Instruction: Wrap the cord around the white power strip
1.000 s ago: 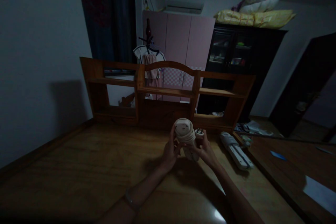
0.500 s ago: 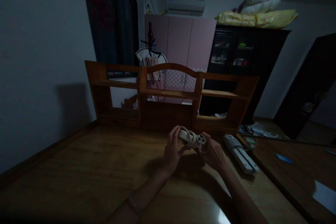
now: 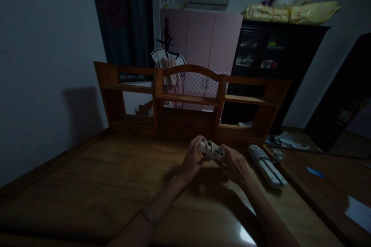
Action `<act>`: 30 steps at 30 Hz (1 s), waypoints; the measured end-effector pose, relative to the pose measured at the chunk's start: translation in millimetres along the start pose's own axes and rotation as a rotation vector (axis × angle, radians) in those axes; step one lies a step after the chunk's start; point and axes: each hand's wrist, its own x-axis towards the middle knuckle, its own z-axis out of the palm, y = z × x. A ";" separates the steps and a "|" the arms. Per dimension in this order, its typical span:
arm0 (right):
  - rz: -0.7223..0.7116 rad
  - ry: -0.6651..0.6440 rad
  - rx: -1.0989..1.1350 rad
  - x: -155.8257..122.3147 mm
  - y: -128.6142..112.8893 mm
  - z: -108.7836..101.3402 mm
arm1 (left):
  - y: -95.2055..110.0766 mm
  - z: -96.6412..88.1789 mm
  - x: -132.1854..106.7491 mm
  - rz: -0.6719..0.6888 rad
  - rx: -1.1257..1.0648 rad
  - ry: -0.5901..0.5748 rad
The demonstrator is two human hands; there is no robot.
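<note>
Both my hands hold a white power strip (image 3: 211,149) with its cord wound round it, low over the wooden desk (image 3: 116,185). My left hand (image 3: 192,159) grips its left end with the fingers curled up round it. My right hand (image 3: 236,164) closes on its right end, where the plug shows. The strip lies roughly level between the hands, just in front of the wooden shelf unit (image 3: 188,100).
A second white power strip (image 3: 268,166) lies on the desk to the right of my hands. Papers (image 3: 285,139) lie beyond it near the desk's edge. A dark cabinet (image 3: 269,61) and a pink wardrobe (image 3: 199,42) stand behind the shelf unit. The room is dim.
The wound power strip went from upright to lying level between my hands and came down lower toward the desk. Both hands kept hold of it.
</note>
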 end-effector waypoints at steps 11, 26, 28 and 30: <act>0.084 -0.005 0.059 -0.1 -5.3 0.2 | 3.7 -2.3 -0.3 -0.049 -0.026 0.000; 0.827 0.283 0.444 -10.8 80.8 12.2 | 6.0 12.8 -3.0 -0.192 -0.125 0.157; 0.812 0.246 0.380 -17.7 89.9 13.4 | 1.3 14.7 -4.6 -0.221 -0.134 0.162; 0.766 0.207 0.353 -20.9 93.4 13.7 | -3.4 16.9 -6.1 -0.253 -0.127 0.176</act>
